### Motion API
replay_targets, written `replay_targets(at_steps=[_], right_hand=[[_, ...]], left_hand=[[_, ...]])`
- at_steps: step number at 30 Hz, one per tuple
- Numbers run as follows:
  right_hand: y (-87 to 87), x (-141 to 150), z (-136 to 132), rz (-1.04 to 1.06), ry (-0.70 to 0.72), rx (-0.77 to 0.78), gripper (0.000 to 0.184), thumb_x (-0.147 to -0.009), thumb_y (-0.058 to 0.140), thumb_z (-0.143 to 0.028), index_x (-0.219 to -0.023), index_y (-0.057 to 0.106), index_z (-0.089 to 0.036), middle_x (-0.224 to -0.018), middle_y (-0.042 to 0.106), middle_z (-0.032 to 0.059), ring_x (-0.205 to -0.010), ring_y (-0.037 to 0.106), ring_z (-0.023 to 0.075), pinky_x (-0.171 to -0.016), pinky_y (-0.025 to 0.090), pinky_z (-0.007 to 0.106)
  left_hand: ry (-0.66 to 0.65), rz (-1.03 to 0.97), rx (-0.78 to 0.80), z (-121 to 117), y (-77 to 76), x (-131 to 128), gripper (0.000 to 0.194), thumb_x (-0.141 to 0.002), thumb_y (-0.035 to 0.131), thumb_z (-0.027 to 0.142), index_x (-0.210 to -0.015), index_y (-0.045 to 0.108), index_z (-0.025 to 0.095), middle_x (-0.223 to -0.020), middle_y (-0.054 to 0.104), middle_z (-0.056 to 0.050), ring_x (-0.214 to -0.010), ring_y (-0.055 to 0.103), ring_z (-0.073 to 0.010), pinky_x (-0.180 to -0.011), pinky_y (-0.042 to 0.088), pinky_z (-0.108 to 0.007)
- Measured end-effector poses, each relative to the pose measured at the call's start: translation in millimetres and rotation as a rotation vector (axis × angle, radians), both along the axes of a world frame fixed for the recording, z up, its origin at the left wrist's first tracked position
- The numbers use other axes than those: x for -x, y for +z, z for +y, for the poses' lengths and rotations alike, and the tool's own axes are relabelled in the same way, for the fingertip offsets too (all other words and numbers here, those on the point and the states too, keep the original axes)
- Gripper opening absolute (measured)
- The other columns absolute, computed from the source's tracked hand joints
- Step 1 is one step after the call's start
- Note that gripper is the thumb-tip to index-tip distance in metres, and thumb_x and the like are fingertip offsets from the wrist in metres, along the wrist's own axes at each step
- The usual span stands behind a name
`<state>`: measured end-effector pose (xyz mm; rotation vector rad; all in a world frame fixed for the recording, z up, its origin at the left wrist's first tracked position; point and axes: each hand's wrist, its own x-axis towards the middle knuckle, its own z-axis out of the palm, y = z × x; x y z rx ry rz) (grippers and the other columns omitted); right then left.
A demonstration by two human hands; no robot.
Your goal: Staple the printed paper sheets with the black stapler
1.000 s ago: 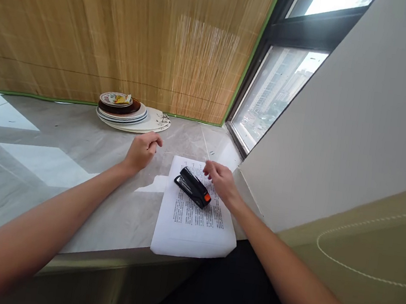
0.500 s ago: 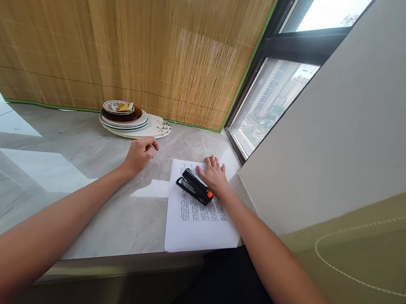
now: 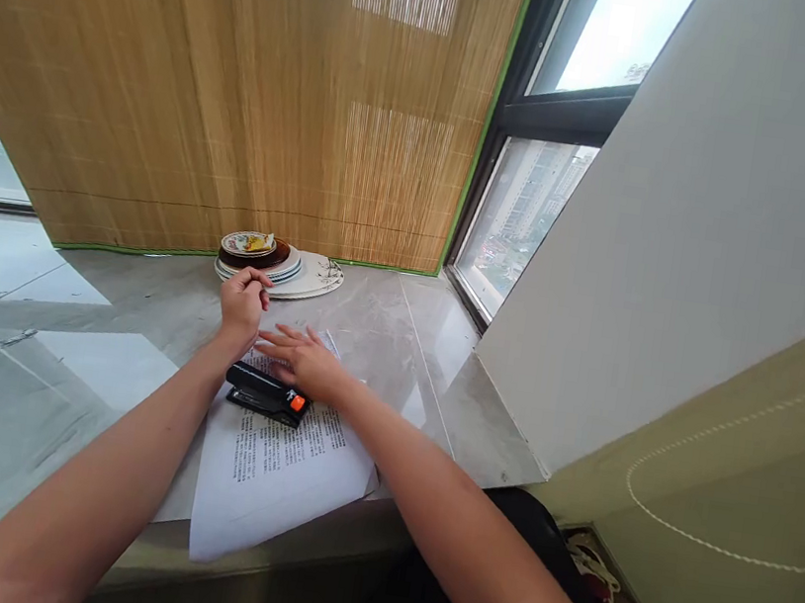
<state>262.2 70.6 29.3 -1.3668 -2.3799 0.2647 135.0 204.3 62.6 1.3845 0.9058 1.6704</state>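
Printed paper [image 3: 285, 500] lies at a slant on the windowsill, its near end hanging over the front edge. On top of it sits a black stapler [image 3: 262, 392] with an orange button at its right end. My right hand [image 3: 304, 363] is spread flat over the paper's far part, just behind the stapler. My left hand [image 3: 241, 307] is curled into a loose fist with nothing visible in it, near the paper's far left corner and in front of the plates. That wrist passes close to the stapler's left end, and I cannot tell whether they touch.
Stacked plates [image 3: 287, 270] stand at the back with a small yellow-and-white packet [image 3: 259, 243] on top. Behind them hangs a bamboo blind [image 3: 266, 103]. To the right are a window [image 3: 519, 218] and a white wall [image 3: 663, 258]. A beaded cord [image 3: 683, 541] hangs lower right.
The paper and the stapler on it have moved left and turned, with my right hand moving left along with them. My left hand has shifted left too. The camera view has shifted slightly.
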Motion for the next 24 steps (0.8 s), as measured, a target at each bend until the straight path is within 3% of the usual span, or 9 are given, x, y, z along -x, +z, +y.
replay_targets(at_steps=[2, 6, 10, 15, 19, 21, 24], right_hand=[[1.0, -10.7, -11.8, -0.006, 0.113, 0.037, 0.043, -0.114, 0.044, -0.032, -0.155, 0.058, -0.033, -0.171, 0.045, 0.0036, -0.162, 0.035, 0.0253, -0.132, 0.024, 0.057], [1.2, -51.7, -39.7, 0.019, 0.059, 0.115, 0.042, -0.113, 0.047, -0.033, -0.153, 0.060, -0.032, -0.169, 0.047, 0.0029, -0.162, 0.035, 0.0263, -0.133, 0.022, 0.056], [0.9, -93.1, -56.8, 0.080, -0.036, 0.125, 0.043, -0.112, 0.049, -0.033, -0.152, 0.062, -0.034, -0.168, 0.049, 0.0025, -0.161, 0.037, 0.0246, -0.133, 0.022, 0.055], [1.7, -122.9, -59.2, 0.212, -0.166, 0.127, 0.040, -0.102, 0.061, -0.025, -0.140, 0.072, -0.031, -0.157, 0.062, 0.0031, -0.152, 0.051, 0.0248, -0.131, 0.031, 0.050], [16.0, -139.1, -69.7, 0.468, -0.371, 0.084, 0.029, -0.103, 0.056, -0.029, -0.113, 0.081, -0.020, -0.118, 0.081, 0.0072, -0.116, 0.073, 0.0227, -0.106, 0.052, 0.037], [25.0, -143.6, -81.9, 0.547, -0.321, 0.106, 0.036, -0.106, 0.052, -0.041, -0.100, 0.079, -0.018, -0.101, 0.080, 0.0061, -0.099, 0.072, 0.0207, -0.091, 0.054, 0.033], [32.3, -140.2, -102.7, 0.539, -0.135, 0.179, 0.041, -0.096, 0.067, -0.059, -0.103, 0.073, -0.019, -0.099, 0.073, 0.0031, -0.089, 0.065, 0.0181, -0.077, 0.050, 0.028]], left_hand=[[0.009, -0.007, 0.014, 0.4, 0.2, 0.5, 0.008, -0.067, 0.051, 0.016, -0.067, 0.058, 0.020, -0.053, 0.047, 0.006, -0.042, 0.042, -0.0080, -0.041, 0.032, -0.019], [-0.059, 0.070, 0.022, -2.8, -3.4, -4.2, 0.009, -0.066, 0.051, 0.018, -0.070, 0.060, 0.020, -0.051, 0.047, 0.006, -0.042, 0.044, -0.0095, -0.042, 0.034, -0.019], [-0.298, 0.422, -0.015, -16.8, -13.5, -17.5, 0.017, -0.067, 0.052, 0.022, -0.072, 0.067, 0.019, -0.057, 0.060, 0.001, -0.050, 0.053, -0.0130, -0.051, 0.043, -0.023], [-0.507, 0.853, -0.265, -48.6, -16.9, -37.1, 0.026, -0.066, 0.049, 0.022, -0.072, 0.075, 0.021, -0.077, 0.075, -0.005, -0.076, 0.068, -0.0205, -0.076, 0.053, -0.031], [-0.566, 1.003, -0.298, -73.0, -13.1, -38.3, 0.031, -0.072, 0.048, 0.021, -0.080, 0.078, 0.022, -0.090, 0.080, -0.007, -0.087, 0.071, -0.0247, -0.088, 0.054, -0.037], [-0.574, 1.001, -0.248, -80.8, -15.1, -30.6, 0.037, -0.073, 0.048, 0.020, -0.092, 0.080, 0.022, -0.098, 0.081, -0.007, -0.094, 0.073, -0.0264, -0.091, 0.055, -0.038], [-0.597, 0.980, -0.233, -89.4, -22.0, -12.5, 0.046, -0.067, 0.049, 0.018, -0.100, 0.080, 0.021, -0.107, 0.082, -0.007, -0.104, 0.073, -0.0291, -0.101, 0.055, -0.042]])
